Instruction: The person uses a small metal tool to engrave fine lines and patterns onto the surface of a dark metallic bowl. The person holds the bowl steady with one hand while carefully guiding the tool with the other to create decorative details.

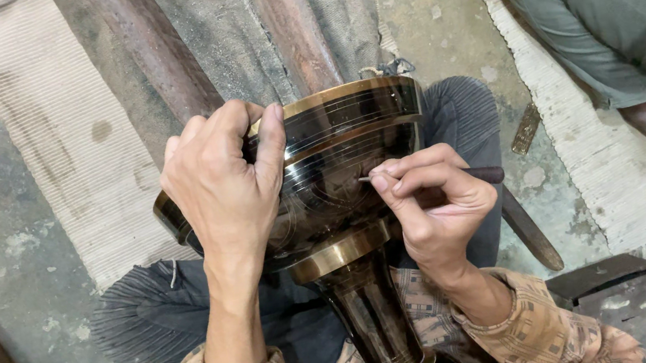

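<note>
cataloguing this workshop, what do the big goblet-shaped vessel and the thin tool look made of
Vessel: apparently metal, likely brass, with a dark glossy coating; bare golden bands show at rim and neck, and fine pale lines are cut through the dark surface.
Thin tool in the right hand: a slim dark shaft with a pale pointed tip, probably steel, though too small to tell.

packages: 0 | labels: 0 | signs: 0 | screens: 0
</note>
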